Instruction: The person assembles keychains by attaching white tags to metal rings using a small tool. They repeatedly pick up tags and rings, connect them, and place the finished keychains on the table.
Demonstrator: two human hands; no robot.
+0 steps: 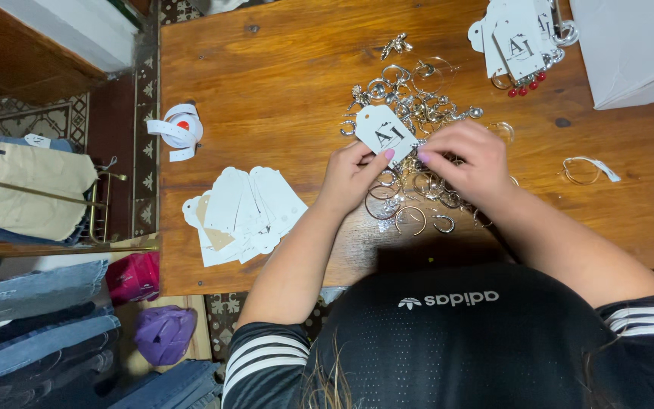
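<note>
Seen from above, we find a person at a wooden worktop [266, 83], both hands meeting over a heap of silver earrings [410, 95]. The left hand [353, 176] pinches the lower edge of a white card tag [384, 132] between thumb and fingertips, the tag tilted up over the heap. The right hand [472, 163] is curled narrow just beside the tag's right corner, fingertips drawn together; we cannot tell whether it holds an earring. Loose hoops [410, 220] lie under and in front of both hands. A fan of blank tags [244, 212] rests left of the left forearm, a roll of white tape [178, 130] beyond it, and finished tags with red beads [518, 42] sit at the far right beside a white box [622, 53]. In our judgement, the work goes best with the tag held steady by its edge, and the right fingertips working close to its corner.
</note>
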